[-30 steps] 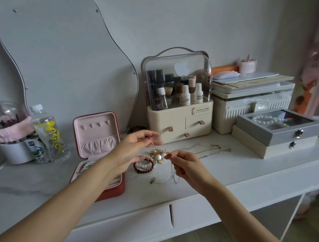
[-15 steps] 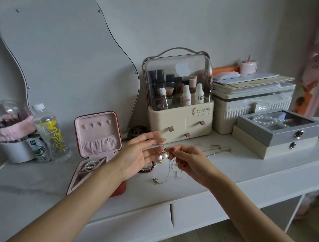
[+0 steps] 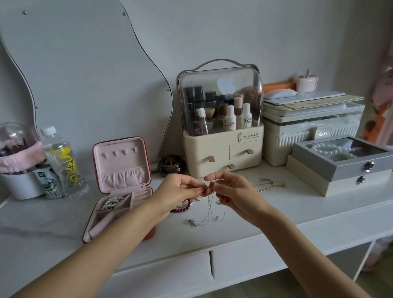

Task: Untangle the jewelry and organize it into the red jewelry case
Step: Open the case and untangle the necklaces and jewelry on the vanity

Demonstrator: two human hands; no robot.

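The red jewelry case stands open on the white dresser, its pink lid upright and a pearl bracelet in one back compartment. My left hand and my right hand meet just above the tabletop and pinch a thin silver chain between fingertips. The chain hangs in loops, and its pendant end rests on the table. A dark red bead bracelet lies partly hidden under my left hand. More gold and silver chains lie to the right.
A cream cosmetics organizer stands behind my hands, with a small dark round pot beside it. Stacked grey and cream jewelry boxes sit at right. A water bottle and a white tub stand at left.
Both hands came together and rose slightly. My left hand went from spread fingers to pinching the chain beside my right fingertips. The chain now hangs in longer loops.
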